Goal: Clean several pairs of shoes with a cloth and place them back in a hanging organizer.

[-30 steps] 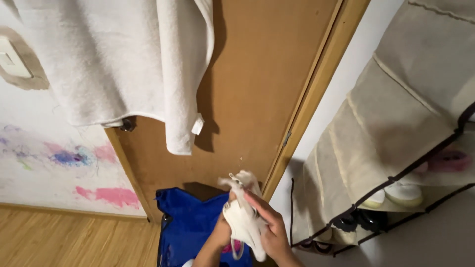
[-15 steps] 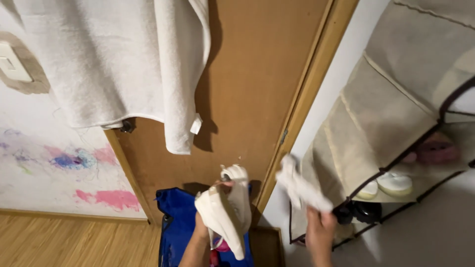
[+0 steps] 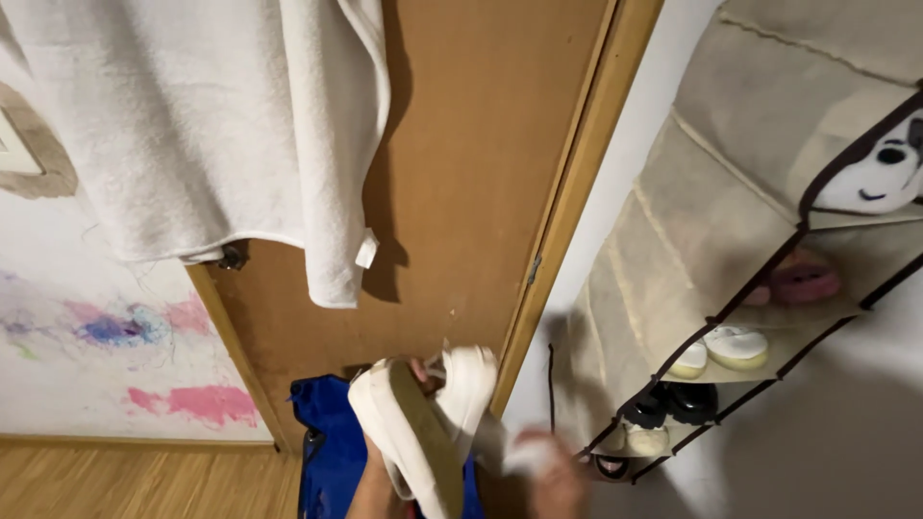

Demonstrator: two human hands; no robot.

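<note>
My left hand (image 3: 419,371) grips a pair of white shoes (image 3: 423,423), held together low in the middle of the view. One tan sole faces me, and most of the hand is hidden behind the shoes. My right hand (image 3: 562,485) is blurred at the bottom edge, just right of the shoes. It is closed on a small white cloth (image 3: 524,452) that sits next to the shoes.
A white towel (image 3: 192,125) hangs over the brown door (image 3: 461,192). A blue bag (image 3: 332,452) stands below the shoes. At right is a beige fabric shoe rack (image 3: 731,231) holding white shoes (image 3: 735,346), pink slippers (image 3: 803,282) and black shoes (image 3: 687,402). A paint-marked wall (image 3: 115,327) and wood floor (image 3: 125,481) are at left.
My right hand drew the white cloth away from the shoes, swung it right, then dropped back beside them. My left hand turned the shoes so a sole faces me.
</note>
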